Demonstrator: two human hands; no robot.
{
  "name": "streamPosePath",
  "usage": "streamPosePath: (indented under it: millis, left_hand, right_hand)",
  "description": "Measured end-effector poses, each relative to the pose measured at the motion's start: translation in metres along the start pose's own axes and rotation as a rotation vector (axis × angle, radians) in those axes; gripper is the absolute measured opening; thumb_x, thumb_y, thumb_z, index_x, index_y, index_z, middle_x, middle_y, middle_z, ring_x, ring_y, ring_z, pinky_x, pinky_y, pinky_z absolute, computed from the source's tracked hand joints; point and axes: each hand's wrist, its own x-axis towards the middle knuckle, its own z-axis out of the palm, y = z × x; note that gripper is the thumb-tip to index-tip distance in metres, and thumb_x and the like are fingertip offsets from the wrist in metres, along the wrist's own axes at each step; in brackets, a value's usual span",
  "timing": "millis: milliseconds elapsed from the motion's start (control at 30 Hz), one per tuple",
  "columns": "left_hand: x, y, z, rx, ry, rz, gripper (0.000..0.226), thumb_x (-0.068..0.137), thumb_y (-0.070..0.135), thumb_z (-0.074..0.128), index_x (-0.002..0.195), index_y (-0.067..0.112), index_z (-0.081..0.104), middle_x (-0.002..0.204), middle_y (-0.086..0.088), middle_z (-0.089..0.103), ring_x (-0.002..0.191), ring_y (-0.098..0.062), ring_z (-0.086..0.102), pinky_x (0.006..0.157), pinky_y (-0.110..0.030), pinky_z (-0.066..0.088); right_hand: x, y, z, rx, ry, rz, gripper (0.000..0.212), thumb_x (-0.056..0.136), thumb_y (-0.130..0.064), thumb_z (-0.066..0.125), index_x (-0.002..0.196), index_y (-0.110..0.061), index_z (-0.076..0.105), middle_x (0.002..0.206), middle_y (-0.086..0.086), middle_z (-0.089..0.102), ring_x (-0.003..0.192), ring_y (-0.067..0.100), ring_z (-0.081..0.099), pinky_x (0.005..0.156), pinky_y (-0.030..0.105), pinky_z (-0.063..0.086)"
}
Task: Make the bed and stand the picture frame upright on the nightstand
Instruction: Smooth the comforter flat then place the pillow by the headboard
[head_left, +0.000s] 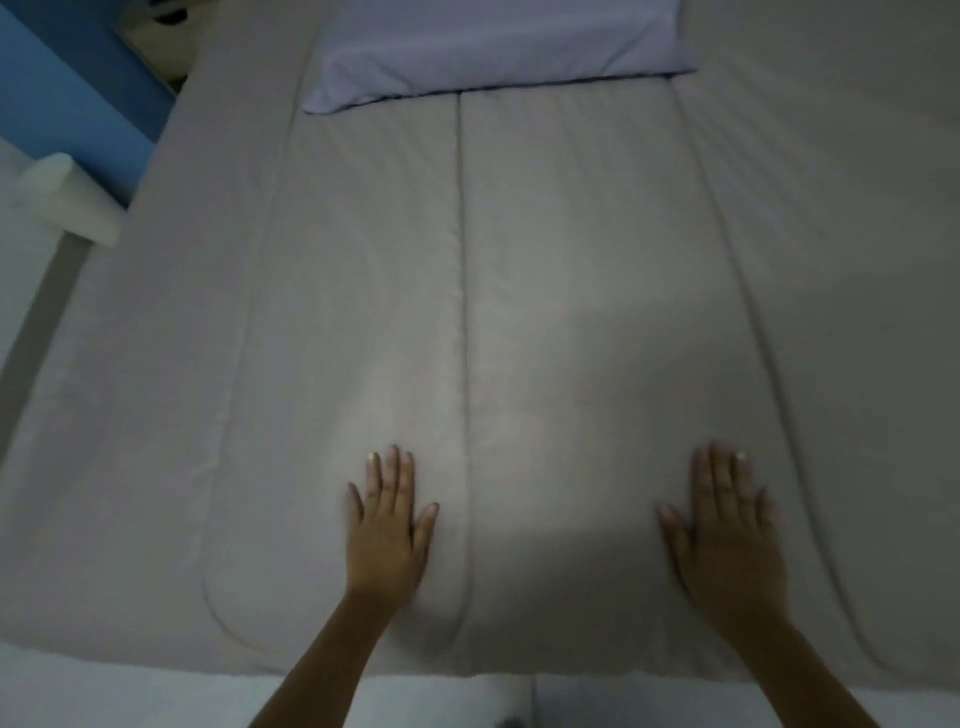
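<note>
Nearest, at the bottom edge: a strip of pale floor below the foot of the bed, crossed by two bare forearms reaching up onto the bedding.

Just beyond, flat on the beige quilted cotton comforter: the left hand, palm down, fingers straight and close together, thumb splayed toward the centre, grip released and holding nothing, only pressing on the fabric. Immediately beside its thumb, a long stitched seam running straight up the middle of the comforter. Well apart to the right of that seam: the right hand, also palm down with straight fingers, slightly blurred, grip likewise released, resting on the cloth; a pale ring or band faintly visible on one finger, too blurred for certainty. Curved stitch lines outside each hand, sweeping round toward the foot corners.

Farther up, comforter spread smooth and nearly free of wrinkles across the whole bed, left edge hanging over the side.

At the head, lying across the comforter's top edge: a pale lilac fabric pillow, flat and roughly centred.

Far left, beside the bed: a blue upright panel with a white rounded post or cylinder at its foot. Picture frame and nightstand not identifiable anywhere in view.
</note>
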Motion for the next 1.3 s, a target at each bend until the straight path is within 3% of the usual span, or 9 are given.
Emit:
streamPosePath:
  millis: [100, 233, 367, 467, 700, 933, 1067, 1200, 1300]
  left_hand:
    - [-0.016, -0.026, 0.01, -0.027, -0.032, 0.118, 0.07, 0.099, 0.051, 0.013, 0.149, 0.006, 0.03, 0.158, -0.008, 0.019, 0.147, -0.026, 0.015, 0.113, -0.05, 0.018]
    - [-0.008, -0.058, -0.005, -0.023, 0.014, 0.287, 0.066, 0.099, 0.053, 0.024, 0.152, 0.013, 0.022, 0.16, -0.004, 0.019, 0.148, -0.022, 0.011, 0.116, -0.046, 0.014]
    - [0.003, -0.134, -0.017, -0.036, 0.084, 0.167, 0.065, 0.098, 0.05, 0.024, 0.151, 0.012, 0.025, 0.159, -0.003, 0.019, 0.148, -0.021, 0.01, 0.118, -0.043, 0.006]
    - [-0.009, -0.198, -0.005, -0.024, 0.019, 0.108, 0.065, 0.1, 0.052, 0.011, 0.153, 0.014, 0.017, 0.16, -0.001, 0.013, 0.148, -0.023, 0.013, 0.116, -0.046, 0.01]
    - [-0.02, -0.286, -0.015, 0.076, -0.031, 0.395, 0.067, 0.099, 0.055, 0.017, 0.152, 0.014, 0.023, 0.159, -0.001, 0.019, 0.147, -0.022, 0.018, 0.117, -0.041, 0.009]
    - [0.035, -0.424, -0.039, 0.147, -0.031, 0.378, 0.069, 0.099, 0.054, 0.015, 0.152, 0.011, 0.024, 0.16, -0.005, 0.018, 0.148, -0.025, 0.014, 0.117, -0.045, 0.01]
    - [0.051, -0.466, -0.032, 0.164, -0.092, 0.523, 0.066, 0.099, 0.051, 0.012, 0.152, 0.013, 0.022, 0.16, -0.004, 0.016, 0.148, -0.026, 0.016, 0.116, -0.046, 0.015]
    - [0.065, -0.484, -0.035, 0.139, -0.093, 0.704, 0.066, 0.099, 0.051, 0.015, 0.151, 0.012, 0.025, 0.159, -0.006, 0.021, 0.147, -0.025, 0.017, 0.115, -0.047, 0.018]
    - [0.078, -0.505, -0.04, 0.134, -0.052, 0.76, 0.064, 0.099, 0.049, 0.022, 0.152, 0.014, 0.024, 0.159, -0.005, 0.02, 0.148, -0.024, 0.015, 0.116, -0.049, 0.017]
  right_hand:
    - [-0.012, -0.013, 0.013, -0.044, -0.025, 0.089, 0.084, 0.094, -0.058, 0.004, 0.146, 0.001, 0.032, 0.152, 0.02, 0.031, 0.141, 0.038, 0.026, 0.108, 0.055, 0.025]
    - [-0.011, -0.05, 0.002, -0.029, 0.034, 0.222, 0.091, 0.092, -0.062, 0.003, 0.142, 0.006, 0.034, 0.149, 0.026, 0.034, 0.138, 0.044, 0.03, 0.105, 0.062, 0.029]
    - [-0.016, -0.163, 0.012, -0.019, 0.065, 0.088, 0.082, 0.094, -0.055, 0.008, 0.142, 0.005, 0.037, 0.148, 0.025, 0.036, 0.137, 0.043, 0.034, 0.107, 0.056, 0.027]
    - [-0.034, -0.228, 0.056, -0.04, -0.05, -0.066, 0.081, 0.095, -0.056, 0.002, 0.145, -0.001, 0.033, 0.152, 0.018, 0.033, 0.14, 0.033, 0.029, 0.108, 0.053, 0.024]
    - [-0.047, -0.254, 0.066, -0.06, -0.02, 0.041, 0.087, 0.092, -0.061, 0.002, 0.146, 0.0, 0.033, 0.152, 0.018, 0.032, 0.141, 0.036, 0.03, 0.109, 0.055, 0.024]
    - [-0.047, -0.45, 0.096, 0.011, 0.073, -0.011, 0.074, 0.093, -0.053, 0.025, 0.144, -0.002, 0.037, 0.15, 0.016, 0.038, 0.138, 0.035, 0.036, 0.11, 0.046, 0.014]
    - [-0.057, -0.547, 0.139, 0.058, -0.008, 0.072, 0.07, 0.093, -0.049, 0.029, 0.148, -0.007, 0.028, 0.155, 0.011, 0.028, 0.145, 0.027, 0.021, 0.114, 0.045, 0.013]
    - [-0.066, -0.572, 0.154, 0.024, -0.005, 0.239, 0.07, 0.095, -0.05, 0.023, 0.151, -0.008, 0.02, 0.159, 0.008, 0.018, 0.147, 0.023, 0.012, 0.116, 0.047, 0.013]
    - [-0.073, -0.595, 0.149, 0.077, 0.019, 0.31, 0.072, 0.095, -0.055, 0.017, 0.153, -0.013, 0.005, 0.159, 0.001, -0.003, 0.148, 0.021, -0.004, 0.12, 0.043, -0.001]
